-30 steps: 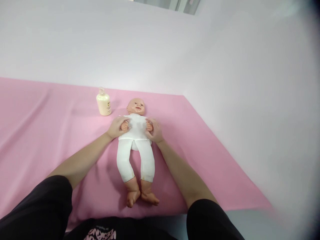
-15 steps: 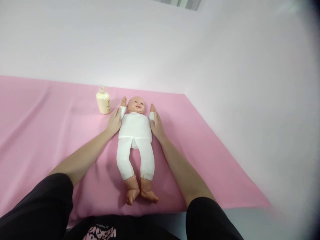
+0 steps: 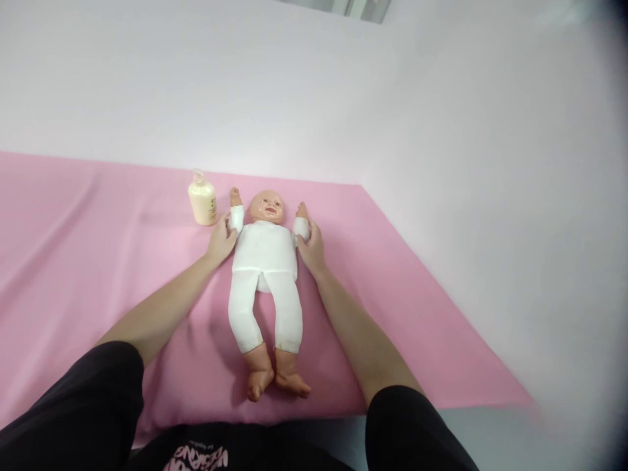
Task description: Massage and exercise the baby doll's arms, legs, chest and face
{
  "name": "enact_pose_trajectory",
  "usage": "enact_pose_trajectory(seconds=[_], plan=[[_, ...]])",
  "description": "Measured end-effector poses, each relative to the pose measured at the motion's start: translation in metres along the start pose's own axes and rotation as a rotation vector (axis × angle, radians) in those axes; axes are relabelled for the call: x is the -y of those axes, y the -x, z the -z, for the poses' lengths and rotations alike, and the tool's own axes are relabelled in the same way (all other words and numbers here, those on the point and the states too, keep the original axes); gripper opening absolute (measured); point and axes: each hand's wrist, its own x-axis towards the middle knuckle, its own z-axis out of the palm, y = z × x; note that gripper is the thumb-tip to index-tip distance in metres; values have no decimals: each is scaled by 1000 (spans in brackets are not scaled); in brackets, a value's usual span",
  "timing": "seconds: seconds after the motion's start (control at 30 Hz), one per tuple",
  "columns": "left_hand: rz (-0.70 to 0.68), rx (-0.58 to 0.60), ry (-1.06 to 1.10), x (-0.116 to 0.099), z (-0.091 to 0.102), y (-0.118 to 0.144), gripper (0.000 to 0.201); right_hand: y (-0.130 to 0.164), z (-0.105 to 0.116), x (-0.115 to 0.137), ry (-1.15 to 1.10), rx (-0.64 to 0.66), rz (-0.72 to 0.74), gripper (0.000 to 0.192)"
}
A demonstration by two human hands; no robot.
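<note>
Head view. Baby doll (image 3: 265, 261), centre of the frame: on its back on the pink sheet (image 3: 78, 261), head toward the top of the frame, white top and leggings, bare feet crossed toward the lower centre, both arms raised beside the head.

Left hand (image 3: 222, 239), just left of the doll's torso: fingers curled lightly about the doll's white-sleeved arm at its wrist; grip looks loose, though the far side of the fingers is hidden.

Right hand (image 3: 311, 245), just right of the torso: fingers and thumb closed about the doll's other sleeved arm in like fashion.

Lotion bottle (image 3: 203, 199), cream-coloured with a clear pump top: upright on the sheet, upper left of the doll's head, near the left hand but apart from it.

White wall (image 3: 441, 98): upper and right part of the frame.

Black sleeves (image 3: 73, 405): lower corners.
</note>
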Motion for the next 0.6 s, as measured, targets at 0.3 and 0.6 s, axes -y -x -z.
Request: enact_pose_trajectory(seconds=[0.3, 0.6], plan=[[-472, 330, -138, -33, 9, 11, 62, 16, -3, 24, 83, 128, 439, 58], [-292, 106, -41, -23, 1, 13, 45, 12, 0, 16, 60, 58, 362, 51]])
